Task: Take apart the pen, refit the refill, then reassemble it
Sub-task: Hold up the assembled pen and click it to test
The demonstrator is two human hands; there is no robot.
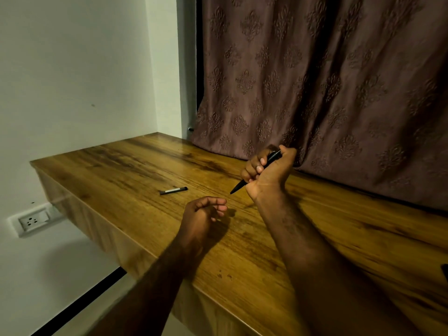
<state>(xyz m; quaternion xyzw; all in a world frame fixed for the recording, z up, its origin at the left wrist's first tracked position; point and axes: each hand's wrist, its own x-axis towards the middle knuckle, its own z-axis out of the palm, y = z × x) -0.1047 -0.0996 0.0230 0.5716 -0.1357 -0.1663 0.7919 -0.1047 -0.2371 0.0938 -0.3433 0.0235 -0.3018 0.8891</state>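
My right hand is clenched round the pen, tip slanting down-left at the tabletop. Left of the pen lies a dark piece, possibly its cap, lengthwise left-to-right. My left hand, loosely curled and empty, hovers nearer it.

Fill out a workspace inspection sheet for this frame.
Surface: glossy brown wooden desk, faint dark stains.
Job's things: slim black pen, tip down-left, in right hand; short dark cylindrical pen piece lying on desk, apart from hands.
Clutter: dark object cut off at right edge, unidentifiable.
Grippers: right hand grips pen; left hand loosely curled, holds nothing.
Cables: nothing seen.
Surroundings: brown embossed fabric curtain, white wall, white wall socket.
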